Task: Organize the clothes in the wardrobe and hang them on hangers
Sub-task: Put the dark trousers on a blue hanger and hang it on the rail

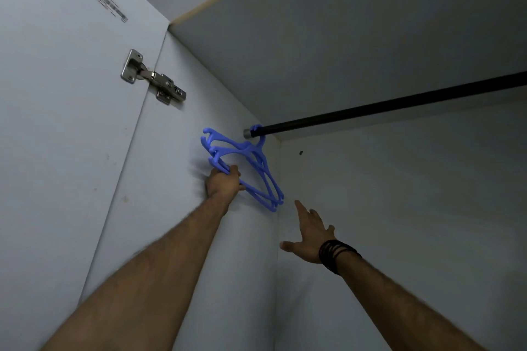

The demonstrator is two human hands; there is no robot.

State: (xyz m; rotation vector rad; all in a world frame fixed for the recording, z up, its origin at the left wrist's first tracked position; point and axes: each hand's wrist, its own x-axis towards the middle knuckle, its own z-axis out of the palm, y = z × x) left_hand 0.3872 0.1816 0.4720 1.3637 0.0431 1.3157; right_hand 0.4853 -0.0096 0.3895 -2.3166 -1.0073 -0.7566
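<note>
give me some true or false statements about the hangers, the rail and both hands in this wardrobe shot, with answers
1. The blue hangers hook onto the black rail at its left end. True.
2. The left hand grips the hangers. True.
3. The right hand holds a shirt. False: it holds nothing, fingers spread, just below the hangers.
4. Clothes hang along the rail. False: only the hangers are on the stretch in view.
5. The right wrist wears dark bands. True.
6. The metal hinge sits right of the rail. False: it is up on the left, where door and side wall meet.
</note>
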